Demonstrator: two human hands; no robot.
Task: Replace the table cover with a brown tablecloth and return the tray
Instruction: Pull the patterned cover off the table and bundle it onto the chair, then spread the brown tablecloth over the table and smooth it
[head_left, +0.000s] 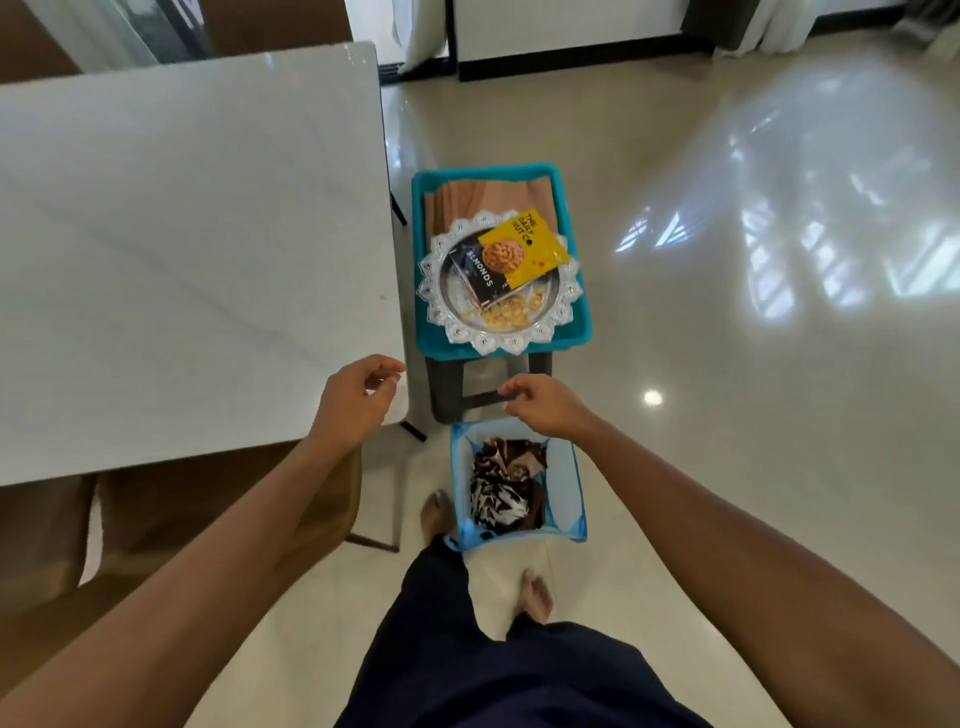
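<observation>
- the table top (182, 234) on the left is showing a smooth, glossy white face with faint grey veins, like stone.
- the floor (727, 364) is shining as polished pale tile, mirroring window light.
- the crate (576, 317) is looking like smooth teal plastic.
- the folded brown tablecloth (467, 195) at its far end is lying as soft matt cloth.
- the tray (452, 291) is gleaming like mirror-bright metal, with a shiny scalloped rim.
- the yellow packet (524, 249) and the black packet (475, 278) are glinting like glossy film.
- the near hamper (574, 499) is sagging as thin blue fabric.
- the patterned cloth (506, 483) inside is crumpling, faintly sheeny.
</observation>
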